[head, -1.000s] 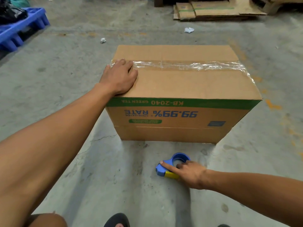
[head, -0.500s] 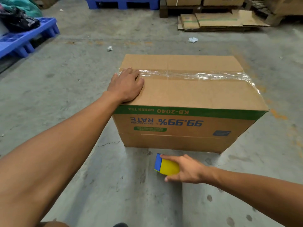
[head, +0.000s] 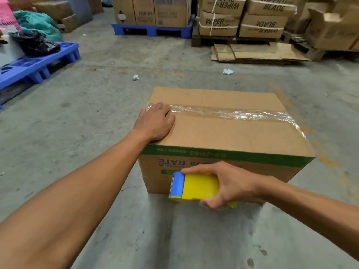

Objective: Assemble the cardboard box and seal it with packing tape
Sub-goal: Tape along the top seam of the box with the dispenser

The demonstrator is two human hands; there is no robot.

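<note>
A closed brown cardboard box (head: 233, 133) with a green band and upside-down blue print stands on the concrete floor. A strip of clear packing tape (head: 233, 114) runs along its top seam and down the right edge. My left hand (head: 155, 122) lies flat on the box's top left corner, fingertips on the tape's left end. My right hand (head: 227, 184) holds a yellow and blue tape dispenser (head: 192, 188) in the air in front of the box's near face.
Blue pallets (head: 38, 65) with bags stand at the left. Stacked cartons on pallets (head: 242, 18) line the back, with flattened cardboard (head: 256, 52) on the floor before them. Two crumpled paper scraps (head: 228, 71) lie beyond the box.
My right hand picked the tape dispenser up off the floor and raised it to the box's front face. My left hand stayed on the box. The view tilted upward.
</note>
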